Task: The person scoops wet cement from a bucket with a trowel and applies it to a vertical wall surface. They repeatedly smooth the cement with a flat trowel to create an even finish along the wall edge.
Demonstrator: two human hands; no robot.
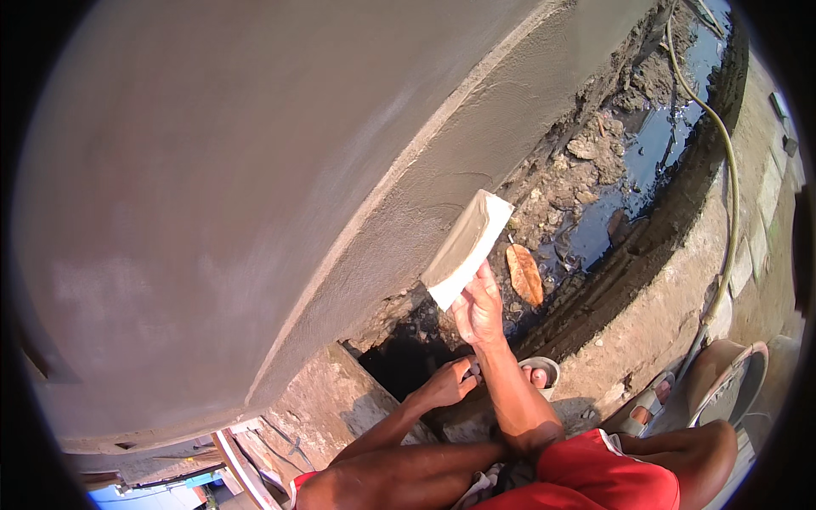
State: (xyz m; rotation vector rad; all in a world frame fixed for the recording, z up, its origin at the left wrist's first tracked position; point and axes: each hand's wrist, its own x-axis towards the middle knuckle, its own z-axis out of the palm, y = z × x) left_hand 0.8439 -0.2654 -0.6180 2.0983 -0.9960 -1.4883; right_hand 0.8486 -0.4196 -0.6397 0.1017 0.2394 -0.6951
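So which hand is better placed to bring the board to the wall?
Right, probably: the right hand holds the board, which overlaps the wall in view; the left hand is lower, off the board.

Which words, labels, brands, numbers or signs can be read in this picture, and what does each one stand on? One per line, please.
None can be read.
White board in the right hand: no lettering shows.
Grey wall: no lettering shows.
Bucket: no lettering shows on the visible part.
Blue shapes at the lower left: too small and blurred to tell.
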